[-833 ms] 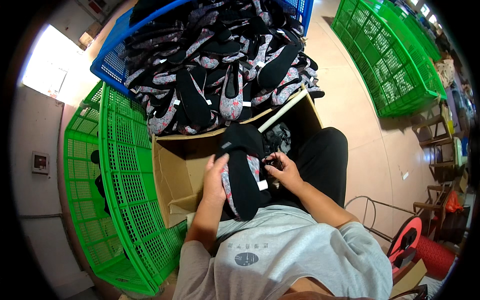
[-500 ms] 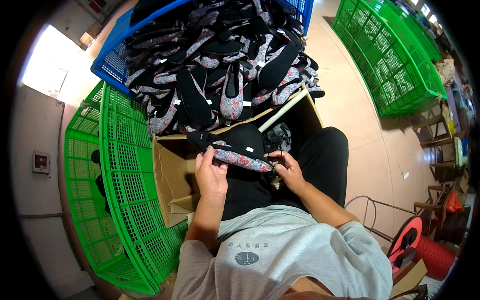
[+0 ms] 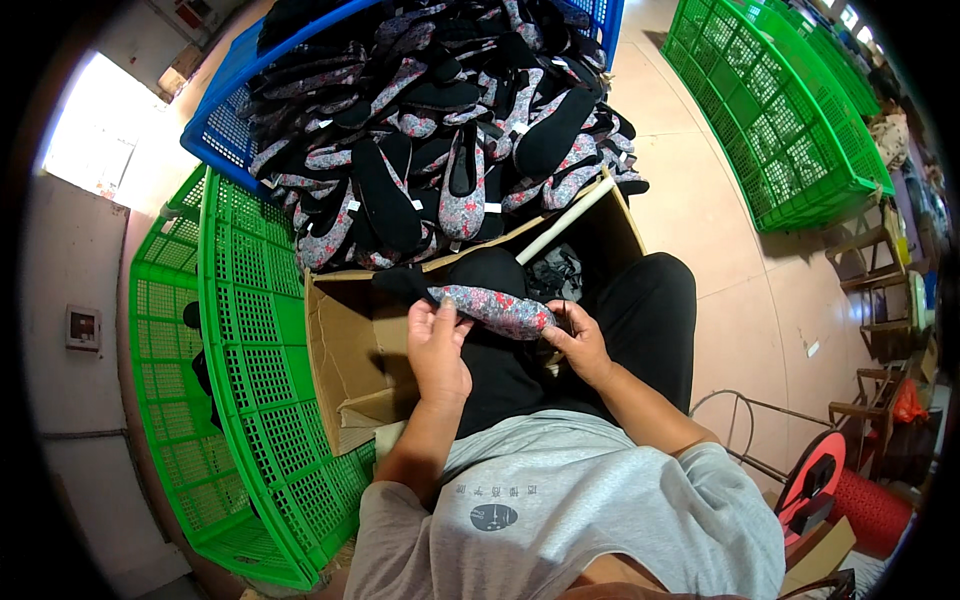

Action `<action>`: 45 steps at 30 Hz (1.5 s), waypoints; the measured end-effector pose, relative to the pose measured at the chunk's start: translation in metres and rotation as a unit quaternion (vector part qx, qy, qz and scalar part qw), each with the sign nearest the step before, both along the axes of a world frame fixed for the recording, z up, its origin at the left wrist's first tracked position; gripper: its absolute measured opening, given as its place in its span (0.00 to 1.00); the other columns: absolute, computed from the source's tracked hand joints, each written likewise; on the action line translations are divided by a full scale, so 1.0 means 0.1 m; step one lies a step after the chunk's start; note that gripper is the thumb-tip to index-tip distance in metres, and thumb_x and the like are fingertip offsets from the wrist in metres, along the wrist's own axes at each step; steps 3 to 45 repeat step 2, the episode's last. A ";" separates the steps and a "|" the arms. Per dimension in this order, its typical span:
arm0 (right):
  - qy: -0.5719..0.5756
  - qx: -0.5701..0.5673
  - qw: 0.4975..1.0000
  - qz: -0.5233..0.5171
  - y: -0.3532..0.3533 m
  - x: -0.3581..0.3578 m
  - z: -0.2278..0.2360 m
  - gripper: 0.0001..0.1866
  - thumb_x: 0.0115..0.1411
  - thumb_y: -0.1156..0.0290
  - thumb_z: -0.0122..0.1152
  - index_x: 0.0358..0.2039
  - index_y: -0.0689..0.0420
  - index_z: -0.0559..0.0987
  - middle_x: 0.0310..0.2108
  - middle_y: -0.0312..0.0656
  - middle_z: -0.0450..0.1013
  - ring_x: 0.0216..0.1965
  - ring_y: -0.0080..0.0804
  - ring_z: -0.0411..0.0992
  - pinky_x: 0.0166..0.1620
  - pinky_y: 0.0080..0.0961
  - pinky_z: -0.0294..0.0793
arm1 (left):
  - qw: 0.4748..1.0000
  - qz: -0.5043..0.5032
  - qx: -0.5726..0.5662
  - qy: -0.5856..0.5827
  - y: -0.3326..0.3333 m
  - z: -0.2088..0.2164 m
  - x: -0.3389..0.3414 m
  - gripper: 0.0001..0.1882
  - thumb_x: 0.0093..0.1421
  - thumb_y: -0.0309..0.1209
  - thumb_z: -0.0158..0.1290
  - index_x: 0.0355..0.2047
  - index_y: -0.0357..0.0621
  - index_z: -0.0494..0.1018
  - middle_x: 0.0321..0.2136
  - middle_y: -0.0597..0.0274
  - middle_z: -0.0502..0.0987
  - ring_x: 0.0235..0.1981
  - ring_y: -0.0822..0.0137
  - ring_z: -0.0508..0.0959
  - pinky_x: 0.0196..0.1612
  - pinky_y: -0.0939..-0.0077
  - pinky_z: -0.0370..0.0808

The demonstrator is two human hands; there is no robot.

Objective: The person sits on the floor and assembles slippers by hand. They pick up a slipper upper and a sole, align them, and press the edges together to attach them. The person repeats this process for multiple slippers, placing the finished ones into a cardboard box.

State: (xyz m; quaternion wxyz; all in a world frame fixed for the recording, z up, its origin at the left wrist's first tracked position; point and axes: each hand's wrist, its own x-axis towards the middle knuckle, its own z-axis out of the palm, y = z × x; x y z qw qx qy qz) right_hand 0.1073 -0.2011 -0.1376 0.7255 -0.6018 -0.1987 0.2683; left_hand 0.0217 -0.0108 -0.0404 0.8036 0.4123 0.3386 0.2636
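Note:
Above my lap, in front of an open cardboard box, a slipper (image 3: 495,309) with a grey and red floral upper is held between both hands. My left hand (image 3: 438,345) pinches its left end, where black fabric sticks out. At the other end, the fingers and thumb of my right hand (image 3: 578,337) grip the floral part. The floral side faces me, so much of the black sole is turned out of sight. Just beyond lies a large heap of similar slippers (image 3: 463,205), black-soled with floral uppers and small white tags.
A blue crate (image 3: 215,125) holds the heap. The cardboard box (image 3: 345,330) has a white rod (image 3: 565,220) across it and dark scraps inside. Green crates stand left (image 3: 255,350) and far right (image 3: 770,120). A red disc on a stand (image 3: 812,487) is at my right.
The slipper has been rolled so its floral side faces me more and its black part shows less. My left hand has shifted slightly right and down along it.

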 end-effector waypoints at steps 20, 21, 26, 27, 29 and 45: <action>0.044 0.003 0.999 0.009 -0.01 0.00 -0.01 0.19 0.62 0.66 0.65 0.52 0.58 0.75 0.44 0.36 0.72 0.45 0.22 0.70 0.52 0.20 0.69 | 0.998 -0.034 0.044 -0.014 -0.02 -0.10 0.00 0.09 0.66 0.26 0.51 0.46 0.42 0.67 0.40 0.63 0.76 0.41 0.72 0.75 0.44 0.75 0.74; 0.044 0.003 0.999 0.009 -0.01 0.00 -0.01 0.19 0.62 0.66 0.65 0.52 0.58 0.75 0.44 0.36 0.72 0.45 0.22 0.70 0.52 0.20 0.69 | 0.998 -0.034 0.044 -0.014 -0.02 -0.10 0.00 0.09 0.66 0.26 0.51 0.46 0.42 0.67 0.40 0.63 0.76 0.41 0.72 0.75 0.44 0.75 0.74; 0.044 0.003 0.999 0.009 -0.01 0.00 -0.01 0.19 0.62 0.66 0.65 0.52 0.58 0.75 0.44 0.36 0.72 0.45 0.22 0.70 0.52 0.20 0.69 | 0.998 -0.034 0.044 -0.014 -0.02 -0.10 0.00 0.09 0.66 0.26 0.51 0.46 0.42 0.67 0.40 0.63 0.76 0.41 0.72 0.75 0.44 0.75 0.74; 0.044 0.003 0.999 0.009 -0.01 0.00 -0.01 0.19 0.62 0.66 0.65 0.52 0.58 0.75 0.44 0.36 0.72 0.45 0.22 0.70 0.52 0.20 0.69 | 0.998 -0.034 0.044 -0.014 -0.02 -0.10 0.00 0.09 0.66 0.26 0.51 0.46 0.42 0.67 0.40 0.63 0.76 0.41 0.72 0.75 0.44 0.75 0.74; 0.044 0.003 0.999 0.009 -0.01 0.00 -0.01 0.19 0.62 0.66 0.65 0.52 0.58 0.75 0.44 0.36 0.72 0.45 0.22 0.70 0.52 0.20 0.69 | 0.998 -0.034 0.044 -0.014 -0.02 -0.10 0.00 0.09 0.66 0.26 0.51 0.46 0.42 0.67 0.40 0.63 0.76 0.41 0.72 0.75 0.44 0.75 0.74; 0.044 0.003 0.999 0.009 -0.01 0.00 -0.01 0.19 0.62 0.66 0.65 0.52 0.58 0.75 0.44 0.36 0.72 0.45 0.22 0.70 0.52 0.20 0.69 | 0.998 -0.034 0.044 -0.014 -0.02 -0.10 0.00 0.09 0.66 0.26 0.51 0.46 0.42 0.67 0.40 0.63 0.76 0.41 0.72 0.75 0.44 0.75 0.74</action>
